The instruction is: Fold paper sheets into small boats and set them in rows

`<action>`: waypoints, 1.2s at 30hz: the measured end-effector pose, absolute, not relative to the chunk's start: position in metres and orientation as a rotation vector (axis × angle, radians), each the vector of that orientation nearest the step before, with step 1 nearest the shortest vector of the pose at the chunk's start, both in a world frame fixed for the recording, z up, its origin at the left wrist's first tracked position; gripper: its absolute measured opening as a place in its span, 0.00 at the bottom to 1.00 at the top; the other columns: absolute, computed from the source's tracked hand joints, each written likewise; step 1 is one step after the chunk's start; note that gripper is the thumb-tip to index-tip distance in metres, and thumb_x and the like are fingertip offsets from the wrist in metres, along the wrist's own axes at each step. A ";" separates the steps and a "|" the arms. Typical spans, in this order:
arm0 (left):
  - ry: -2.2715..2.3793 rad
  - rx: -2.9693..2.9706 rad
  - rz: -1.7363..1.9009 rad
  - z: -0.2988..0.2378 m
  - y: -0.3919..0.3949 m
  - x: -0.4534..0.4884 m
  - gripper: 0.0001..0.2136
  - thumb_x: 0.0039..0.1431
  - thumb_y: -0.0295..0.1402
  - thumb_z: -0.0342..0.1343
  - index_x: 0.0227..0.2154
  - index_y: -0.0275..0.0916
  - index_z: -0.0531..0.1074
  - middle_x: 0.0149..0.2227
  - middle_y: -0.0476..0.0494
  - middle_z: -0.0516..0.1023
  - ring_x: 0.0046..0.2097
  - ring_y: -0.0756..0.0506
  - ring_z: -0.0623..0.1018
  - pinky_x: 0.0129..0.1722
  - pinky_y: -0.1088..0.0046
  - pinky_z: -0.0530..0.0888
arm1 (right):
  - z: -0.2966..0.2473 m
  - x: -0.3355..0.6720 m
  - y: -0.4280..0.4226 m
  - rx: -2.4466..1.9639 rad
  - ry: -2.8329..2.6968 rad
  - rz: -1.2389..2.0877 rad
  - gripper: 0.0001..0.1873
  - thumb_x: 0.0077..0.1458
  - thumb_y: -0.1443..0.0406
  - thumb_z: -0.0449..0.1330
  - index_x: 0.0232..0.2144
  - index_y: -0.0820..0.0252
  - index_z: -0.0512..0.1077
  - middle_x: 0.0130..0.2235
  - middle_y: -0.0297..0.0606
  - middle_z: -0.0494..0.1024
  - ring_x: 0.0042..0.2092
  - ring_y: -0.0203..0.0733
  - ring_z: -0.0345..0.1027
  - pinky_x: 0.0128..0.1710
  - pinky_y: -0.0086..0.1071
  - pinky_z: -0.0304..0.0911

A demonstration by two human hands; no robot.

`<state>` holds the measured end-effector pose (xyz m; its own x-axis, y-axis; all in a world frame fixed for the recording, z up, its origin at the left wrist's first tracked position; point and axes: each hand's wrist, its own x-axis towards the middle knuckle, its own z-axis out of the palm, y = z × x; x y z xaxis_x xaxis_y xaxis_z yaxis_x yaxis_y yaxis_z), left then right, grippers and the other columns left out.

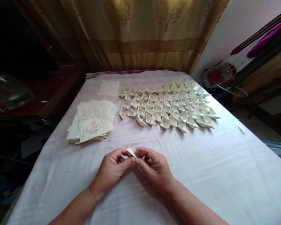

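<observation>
A small folded piece of paper (131,153) is pinched between my two hands, close above the cloth at the near middle of the table. My left hand (113,167) grips its left side between thumb and fingers. On the other side, the thumb and fingertips of my right hand (155,168) close on it. Part of the paper is hidden behind the fingers. Beyond my hands stand rows of folded paper boats (165,107), set close together. To the left lies a stack of paper sheets (96,122), the top one with handwriting.
A single blank sheet (109,88) lies behind the stack. White cloth (213,175) covers the table, with a small white scrap (239,126) near its right edge. A patterned curtain (140,37) hangs behind; a dark red cabinet (61,90) stands at left.
</observation>
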<state>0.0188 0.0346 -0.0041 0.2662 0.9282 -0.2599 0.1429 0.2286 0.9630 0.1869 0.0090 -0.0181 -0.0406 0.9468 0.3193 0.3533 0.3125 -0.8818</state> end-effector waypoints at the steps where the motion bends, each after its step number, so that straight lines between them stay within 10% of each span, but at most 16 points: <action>1: 1.183 1.221 0.766 -0.004 0.035 0.019 0.16 0.49 0.44 0.66 0.33 0.35 0.80 0.28 0.45 0.79 0.25 0.52 0.69 0.24 0.79 0.67 | -0.018 0.186 0.009 -1.224 -1.567 0.780 0.06 0.56 0.66 0.61 0.39 0.57 0.74 0.32 0.35 0.80 0.28 0.35 0.71 0.29 0.27 0.66; 36: 0.911 0.984 0.760 0.007 0.039 0.018 0.19 0.43 0.45 0.72 0.23 0.36 0.72 0.20 0.55 0.68 0.23 0.55 0.64 0.26 0.79 0.64 | -0.006 0.183 0.016 -0.963 -0.754 1.774 0.25 0.41 0.59 0.75 0.40 0.57 0.71 0.30 0.30 0.76 0.29 0.32 0.67 0.29 0.26 0.61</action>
